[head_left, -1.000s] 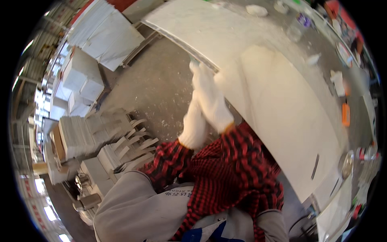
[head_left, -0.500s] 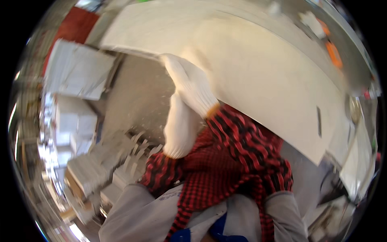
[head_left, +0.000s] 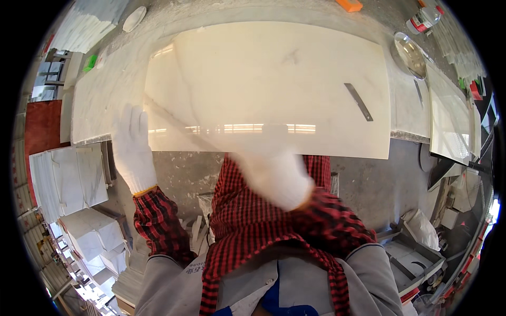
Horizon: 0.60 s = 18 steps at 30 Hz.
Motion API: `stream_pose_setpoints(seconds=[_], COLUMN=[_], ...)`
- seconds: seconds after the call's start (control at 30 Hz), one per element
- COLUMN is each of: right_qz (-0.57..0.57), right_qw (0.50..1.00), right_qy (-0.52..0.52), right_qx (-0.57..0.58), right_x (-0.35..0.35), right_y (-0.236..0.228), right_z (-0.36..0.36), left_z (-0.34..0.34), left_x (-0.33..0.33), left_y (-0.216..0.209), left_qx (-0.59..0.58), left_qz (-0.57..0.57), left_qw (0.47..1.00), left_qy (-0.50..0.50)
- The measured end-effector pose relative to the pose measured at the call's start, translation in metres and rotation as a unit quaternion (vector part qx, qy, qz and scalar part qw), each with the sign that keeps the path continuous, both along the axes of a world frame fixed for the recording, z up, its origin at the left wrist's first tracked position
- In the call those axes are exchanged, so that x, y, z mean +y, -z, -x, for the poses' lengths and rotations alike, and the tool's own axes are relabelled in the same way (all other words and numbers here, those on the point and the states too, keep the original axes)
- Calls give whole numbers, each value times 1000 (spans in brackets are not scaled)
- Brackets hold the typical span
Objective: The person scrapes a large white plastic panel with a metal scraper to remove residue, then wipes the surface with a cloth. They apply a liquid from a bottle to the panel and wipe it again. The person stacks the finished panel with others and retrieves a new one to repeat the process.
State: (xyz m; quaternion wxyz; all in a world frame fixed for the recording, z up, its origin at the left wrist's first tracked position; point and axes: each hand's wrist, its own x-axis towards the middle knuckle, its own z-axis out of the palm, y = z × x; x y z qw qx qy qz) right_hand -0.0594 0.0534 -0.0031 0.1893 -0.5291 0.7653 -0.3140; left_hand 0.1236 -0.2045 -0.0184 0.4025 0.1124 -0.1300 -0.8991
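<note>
A glossy cream stone slab (head_left: pixel 274 79) with faint grey veins lies in front of me on a work surface. My left hand (head_left: pixel 133 152), in a white knit glove, is at the slab's left edge with its fingers stretched out; nothing is in it. At the slab's near edge, my right hand (head_left: pixel 279 179) wears a matching glove. Motion smears its fingers, so their closure cannot be made out. Toward the right side of the slab lies a short dark metal strip (head_left: pixel 359 102), apart from both hands.
A round metal bowl (head_left: pixel 409 56) and a clear bottle (head_left: pixel 425 20) stand at the far right. An orange block (head_left: pixel 349 5) lies at the back. Stacked white slabs (head_left: pixel 68 174) are at the left; a grey tray (head_left: pixel 411 263) sits low at the right.
My hands, crossed or touching before, have come apart: the left has moved left, the right toward the slab's near edge. My view has turned and now faces the slab squarely.
</note>
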Motion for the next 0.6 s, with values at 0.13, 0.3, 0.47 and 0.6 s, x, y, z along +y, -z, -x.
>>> stream_pose_setpoints(seconds=[0.13, 0.3, 0.47, 0.6], right_qz=[114, -133, -113, -108], right_qw=[951, 891, 935, 947], right_qy=[286, 301, 231, 243], right_qx=[31, 312, 243, 182], right_x=[75, 122, 148, 153], right_y=[33, 46, 44, 36], right_z=[80, 136, 109, 76], left_z=[50, 103, 120, 146], left_x=[34, 76, 70, 89], left_y=[-8, -4, -3, -9], left_qx=[-264, -388, -419, -368], left_qz=[259, 381, 726, 849], left_qw=[929, 839, 538, 361], left_qy=[-18, 15, 89, 116])
